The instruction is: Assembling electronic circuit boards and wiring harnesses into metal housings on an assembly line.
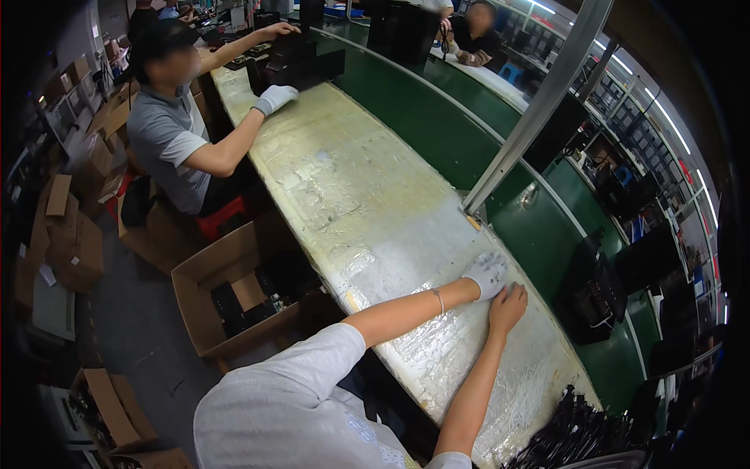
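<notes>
My left hand (488, 275), in a whitish glove with dark smudges, rests near the far edge of the plastic-covered worktable (406, 234). Its fingers lie out on the surface and I see nothing in them. Just to the right, my bare right hand (508, 309) touches the table with its fingers slightly bent and apart, also holding nothing visible. The two hands are close together. A thin bracelet (441, 301) circles my left wrist.
A pile of black, thin parts (574, 430) covers the table's near right end. Beyond runs a green conveyor (414, 98) carrying a black device (590, 297). A metal post (539, 109) rises at the table's far edge. An open carton (195, 313) stands left; a co-worker (168, 125) sits farther up.
</notes>
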A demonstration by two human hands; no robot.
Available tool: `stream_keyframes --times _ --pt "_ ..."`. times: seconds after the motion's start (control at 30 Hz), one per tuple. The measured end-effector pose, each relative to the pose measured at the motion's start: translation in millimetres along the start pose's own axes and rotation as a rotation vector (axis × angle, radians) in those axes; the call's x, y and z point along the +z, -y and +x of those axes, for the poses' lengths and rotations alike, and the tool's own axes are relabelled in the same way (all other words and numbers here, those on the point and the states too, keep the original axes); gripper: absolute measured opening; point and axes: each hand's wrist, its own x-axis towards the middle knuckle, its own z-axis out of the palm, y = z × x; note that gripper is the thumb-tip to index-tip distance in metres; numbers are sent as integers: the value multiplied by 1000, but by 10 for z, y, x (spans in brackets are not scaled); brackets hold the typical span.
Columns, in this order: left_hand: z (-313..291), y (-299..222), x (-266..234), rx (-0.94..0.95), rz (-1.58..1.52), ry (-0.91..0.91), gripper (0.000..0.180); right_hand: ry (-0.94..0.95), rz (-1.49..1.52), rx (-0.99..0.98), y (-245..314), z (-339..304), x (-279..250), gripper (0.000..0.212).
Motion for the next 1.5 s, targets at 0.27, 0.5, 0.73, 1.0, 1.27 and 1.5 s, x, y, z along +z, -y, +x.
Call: stream_keyframes --times 0.27,0.5,0.73,1.0,1.27,1.5 --pt "84 -2 -21 -44 -157 -94 53 18 7 12 41 20 -54 32" --pt "-899 -461 -1713 280 -654 -737 40 -20 231 -112 663 157 -280 48" --pt "-2063 523 -2966 -63 -152 -1013 37 570 738 -435 2386 352 423 86" --pt "-1311 2732 -3805 -833 81 -426 101 555 864 -318 3041 592 920 41" --pt "-1755 2198 -2987 -304 -968 -492 45 587 758 -227 2411 -273 -136 34" --pt "-1975 592 -1957 -190 -927 -317 56 477 647 71 1415 -1635 -1713 49"
